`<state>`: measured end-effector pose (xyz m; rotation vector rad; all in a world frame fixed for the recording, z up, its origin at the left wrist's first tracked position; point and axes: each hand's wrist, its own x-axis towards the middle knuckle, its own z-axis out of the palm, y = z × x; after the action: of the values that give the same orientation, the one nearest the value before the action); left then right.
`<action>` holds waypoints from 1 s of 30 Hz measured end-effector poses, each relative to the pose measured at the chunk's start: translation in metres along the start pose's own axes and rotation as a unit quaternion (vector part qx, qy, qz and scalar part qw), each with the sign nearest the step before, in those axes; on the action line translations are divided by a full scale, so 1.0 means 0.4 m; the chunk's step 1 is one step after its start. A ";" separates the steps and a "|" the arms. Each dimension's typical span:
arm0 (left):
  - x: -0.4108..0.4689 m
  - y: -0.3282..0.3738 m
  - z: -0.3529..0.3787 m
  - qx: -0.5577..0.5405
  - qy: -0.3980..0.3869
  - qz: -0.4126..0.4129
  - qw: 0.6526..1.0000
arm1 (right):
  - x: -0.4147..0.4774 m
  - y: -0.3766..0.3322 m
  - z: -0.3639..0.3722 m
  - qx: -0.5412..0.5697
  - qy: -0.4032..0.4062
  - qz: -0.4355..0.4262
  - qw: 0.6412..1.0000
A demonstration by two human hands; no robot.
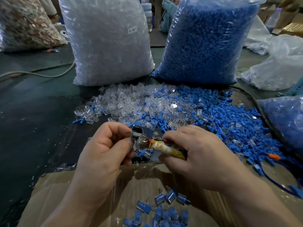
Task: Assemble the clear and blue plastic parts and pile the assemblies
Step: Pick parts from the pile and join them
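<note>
Loose clear caps (124,102) and blue inserts (218,112) lie heaped on the table in front of me. My left hand (105,149) has its fingers curled against a small metal press jig (141,139) on a dark base. Whether it pinches a part I cannot tell. My right hand (195,154) grips the jig's lever handle (167,149), wrapped in yellowed tape. A clear cap with a blue insert (145,154) lies just below the jig. Finished clear-and-blue assemblies (165,208) are piled on the cardboard near me.
A large bag of clear parts (106,40) and a large bag of blue parts (208,40) stand behind the heaps. A cardboard sheet (65,194) lies nearest me. Another bag of blue parts (287,118) and clear bags sit right; a cable (41,74) runs left.
</note>
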<state>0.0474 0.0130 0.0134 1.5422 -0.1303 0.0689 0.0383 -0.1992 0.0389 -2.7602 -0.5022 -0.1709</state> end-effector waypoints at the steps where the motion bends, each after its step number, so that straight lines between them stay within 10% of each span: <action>1: 0.001 -0.001 -0.001 -0.004 0.004 -0.001 1.000 | 0.001 -0.003 -0.001 -0.001 0.003 0.001 1.000; 18: 0.000 -0.012 0.036 0.094 -0.002 -0.149 0.984 | 0.035 0.036 0.029 -0.092 -0.006 0.126 0.988; 30: -0.025 -0.010 0.060 0.144 -0.007 -0.062 0.988 | 0.005 -0.061 0.036 -0.015 0.079 -0.048 0.996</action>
<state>0.0370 -0.0106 0.0086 1.8360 -0.0357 -0.0228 0.0322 -0.1723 0.0331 -2.7237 -0.5940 -0.4178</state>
